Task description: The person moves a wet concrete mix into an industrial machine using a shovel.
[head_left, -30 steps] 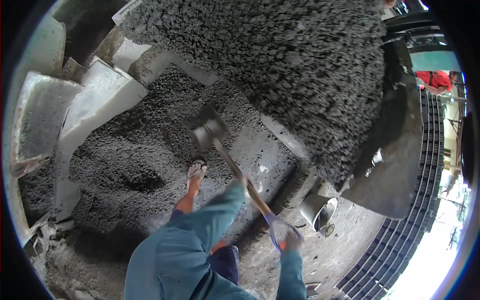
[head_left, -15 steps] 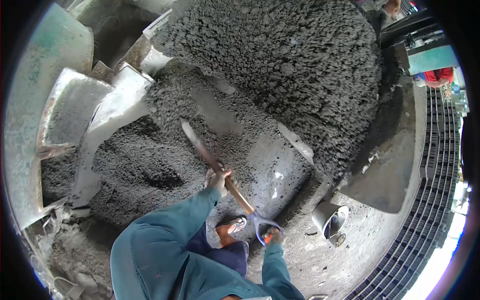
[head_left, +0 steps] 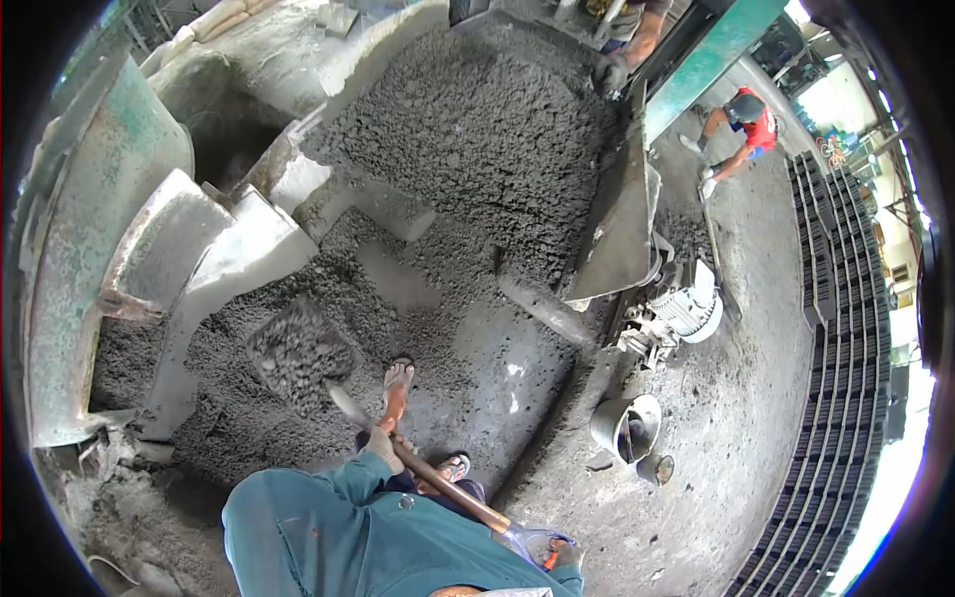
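Observation:
A shovel (head_left: 453, 488) lies slantwise across my front, its blade heaped with wet grey mix (head_left: 298, 346) at the left. Closed round the shaft near the blade is my gloved left hand (head_left: 383, 450). At the other end, my right hand (head_left: 565, 552) grips the bluish D-shaped handle (head_left: 527, 537). Loose grey mix (head_left: 249, 398) covers the floor around the loaded blade, whose metal is mostly hidden. My sandalled feet stand just beyond the shaft, one foot (head_left: 398, 378) further forward.
A larger heap of mix (head_left: 477, 129) fills the metal trough ahead. A green-painted metal drum (head_left: 90, 259) stands left. To the right are a motor (head_left: 686, 303), a bucket (head_left: 627, 426) and stacked dark blocks (head_left: 836, 398). One person in red (head_left: 756, 124) holds a tool; another person's arm (head_left: 642, 45) reaches in at the top.
The loaded shovel has come back towards my body and to the left, both hands still on it. My view has shifted, showing more of the trough, motor and co-workers. One foot now shows further forward.

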Available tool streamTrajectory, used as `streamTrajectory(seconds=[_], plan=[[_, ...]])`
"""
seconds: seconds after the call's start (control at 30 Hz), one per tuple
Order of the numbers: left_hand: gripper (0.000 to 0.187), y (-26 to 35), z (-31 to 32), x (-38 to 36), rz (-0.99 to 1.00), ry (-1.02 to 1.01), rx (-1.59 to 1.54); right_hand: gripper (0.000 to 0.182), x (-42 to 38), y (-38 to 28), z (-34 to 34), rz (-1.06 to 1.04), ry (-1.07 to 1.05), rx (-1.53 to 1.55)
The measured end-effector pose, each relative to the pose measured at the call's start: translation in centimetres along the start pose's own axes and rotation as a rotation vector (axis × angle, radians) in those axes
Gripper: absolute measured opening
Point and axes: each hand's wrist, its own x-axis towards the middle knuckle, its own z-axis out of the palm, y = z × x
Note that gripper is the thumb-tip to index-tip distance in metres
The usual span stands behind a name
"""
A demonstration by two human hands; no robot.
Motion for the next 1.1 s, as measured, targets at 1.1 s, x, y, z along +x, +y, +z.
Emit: streamTrajectory(seconds=[1.1], plan=[[0.008,-0.4,28.2,24.0,-0.37,-0.152,-0.031,0.016,1.9,-24.2,34.4,-0.398,-0.107,0.016]])
